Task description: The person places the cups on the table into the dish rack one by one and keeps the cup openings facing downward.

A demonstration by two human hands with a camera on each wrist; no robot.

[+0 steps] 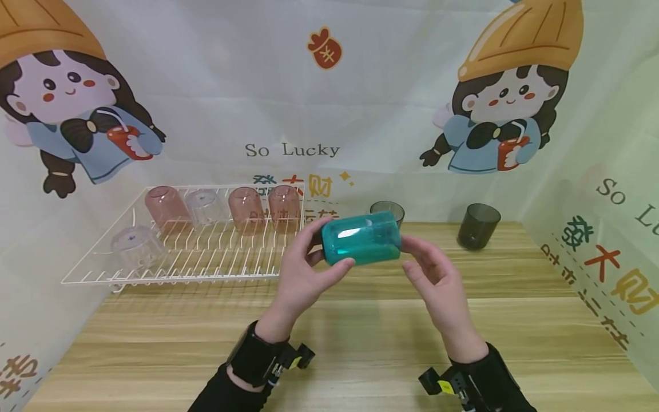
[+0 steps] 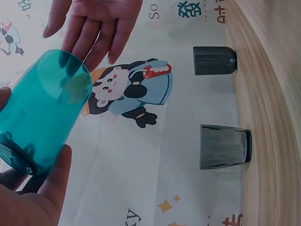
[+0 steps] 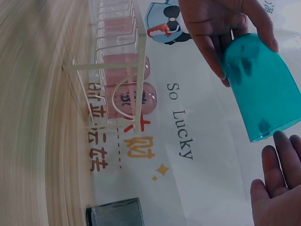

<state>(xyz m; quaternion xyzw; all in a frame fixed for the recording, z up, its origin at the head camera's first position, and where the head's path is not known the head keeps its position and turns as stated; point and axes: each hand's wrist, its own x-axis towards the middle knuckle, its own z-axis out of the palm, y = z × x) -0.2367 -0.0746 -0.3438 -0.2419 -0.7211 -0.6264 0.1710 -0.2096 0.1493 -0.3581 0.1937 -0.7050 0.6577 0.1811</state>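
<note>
A translucent teal cup (image 1: pixel 361 239) lies on its side in the air above the table. My left hand (image 1: pixel 308 276) grips its closed base end between thumb and fingers. At the open rim on the other end is my right hand (image 1: pixel 437 280), its fingertips right at the edge. Seen from the left wrist, the right hand (image 2: pixel 101 26) has its fingers extended beside the rim of the teal cup (image 2: pixel 44 110). In the right wrist view, the left hand's fingers (image 3: pixel 263 21) wrap the rounded base.
A white wire rack (image 1: pixel 206 278) stands at the back left, carrying upside-down pink cups (image 1: pixel 246 210) and clear cups (image 1: pixel 136 249). Two dark grey cups stand on the wooden table (image 1: pixel 360 355) at the back, one (image 1: pixel 479 227) to the right, another (image 1: pixel 387 209) partly behind the teal cup.
</note>
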